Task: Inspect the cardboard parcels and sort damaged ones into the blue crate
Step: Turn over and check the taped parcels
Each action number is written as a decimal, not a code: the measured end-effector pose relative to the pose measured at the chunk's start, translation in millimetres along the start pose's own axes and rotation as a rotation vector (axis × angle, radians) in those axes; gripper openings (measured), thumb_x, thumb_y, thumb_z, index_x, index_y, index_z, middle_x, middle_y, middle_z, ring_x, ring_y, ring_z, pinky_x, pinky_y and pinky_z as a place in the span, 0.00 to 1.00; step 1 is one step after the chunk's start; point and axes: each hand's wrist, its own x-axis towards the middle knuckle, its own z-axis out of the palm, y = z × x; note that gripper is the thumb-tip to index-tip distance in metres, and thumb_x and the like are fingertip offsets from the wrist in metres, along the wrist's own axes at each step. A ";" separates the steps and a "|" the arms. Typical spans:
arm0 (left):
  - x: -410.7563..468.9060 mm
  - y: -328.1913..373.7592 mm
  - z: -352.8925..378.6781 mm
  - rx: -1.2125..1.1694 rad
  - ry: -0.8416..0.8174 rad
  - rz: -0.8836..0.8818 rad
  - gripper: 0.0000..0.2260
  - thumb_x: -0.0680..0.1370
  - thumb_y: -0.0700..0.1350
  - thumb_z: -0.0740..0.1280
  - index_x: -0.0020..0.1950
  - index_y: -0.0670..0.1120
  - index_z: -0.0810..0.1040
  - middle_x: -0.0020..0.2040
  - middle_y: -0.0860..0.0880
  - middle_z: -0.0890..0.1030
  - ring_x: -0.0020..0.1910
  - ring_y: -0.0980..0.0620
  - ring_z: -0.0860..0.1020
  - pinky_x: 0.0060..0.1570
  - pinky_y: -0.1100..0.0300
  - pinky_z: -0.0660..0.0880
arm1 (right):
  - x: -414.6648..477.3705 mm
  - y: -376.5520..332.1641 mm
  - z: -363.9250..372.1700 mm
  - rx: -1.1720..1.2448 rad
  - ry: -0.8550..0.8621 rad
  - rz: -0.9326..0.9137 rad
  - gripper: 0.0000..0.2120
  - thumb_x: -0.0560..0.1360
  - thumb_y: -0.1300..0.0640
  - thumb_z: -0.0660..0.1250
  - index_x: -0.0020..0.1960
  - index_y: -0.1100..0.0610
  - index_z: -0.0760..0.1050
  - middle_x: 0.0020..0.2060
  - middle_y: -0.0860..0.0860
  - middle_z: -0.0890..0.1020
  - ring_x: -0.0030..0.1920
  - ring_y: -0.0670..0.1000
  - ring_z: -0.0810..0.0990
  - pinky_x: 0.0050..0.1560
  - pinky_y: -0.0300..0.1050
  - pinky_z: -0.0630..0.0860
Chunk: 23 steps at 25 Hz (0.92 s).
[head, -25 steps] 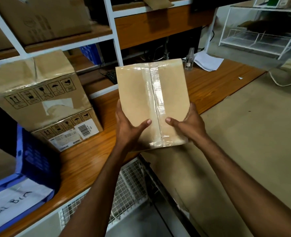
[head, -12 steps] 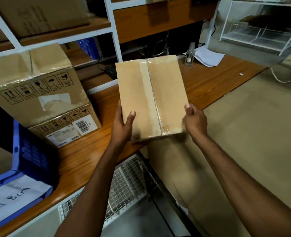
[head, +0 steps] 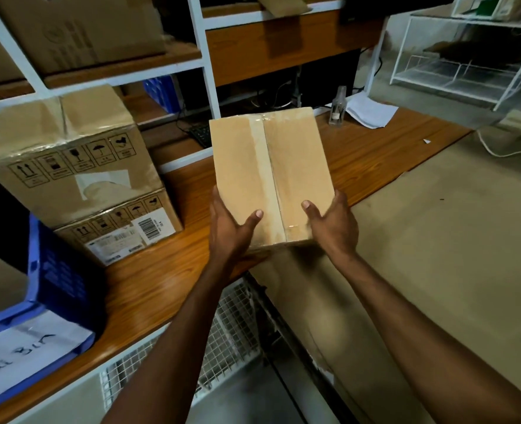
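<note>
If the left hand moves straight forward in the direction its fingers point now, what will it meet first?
Probably the white shelf frame behind the wooden table, near the keyboard. The left hand grips the parcel, which would arrive first; depth is unclear.

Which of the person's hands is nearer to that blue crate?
Left. The left hand holds the parcel at its near-left corner, toward the blue crate; the right hand holds the near-right corner, farther off.

Parcel (head: 296, 166) you hold: matt brown cardboard. Its seam tape (head: 264, 179) is glossy film, wrinkled. Counter (head: 149, 286): varnished wood, smooth sheen. Blue crate (head: 60, 270) at its left end: plastic, with a matt white paper label (head: 23, 356). Mesh panel (head: 231, 319) under the counter's edge: white-coated wire.
</note>
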 end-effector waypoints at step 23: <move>-3.6 -24.3 -32.8 0.004 -0.246 -0.009 0.31 0.87 0.55 0.58 0.85 0.57 0.45 0.84 0.51 0.56 0.78 0.45 0.65 0.71 0.49 0.71 | 6.9 25.8 -20.0 0.120 -0.096 -0.066 0.16 0.85 0.53 0.61 0.70 0.51 0.77 0.60 0.52 0.83 0.59 0.55 0.80 0.59 0.50 0.77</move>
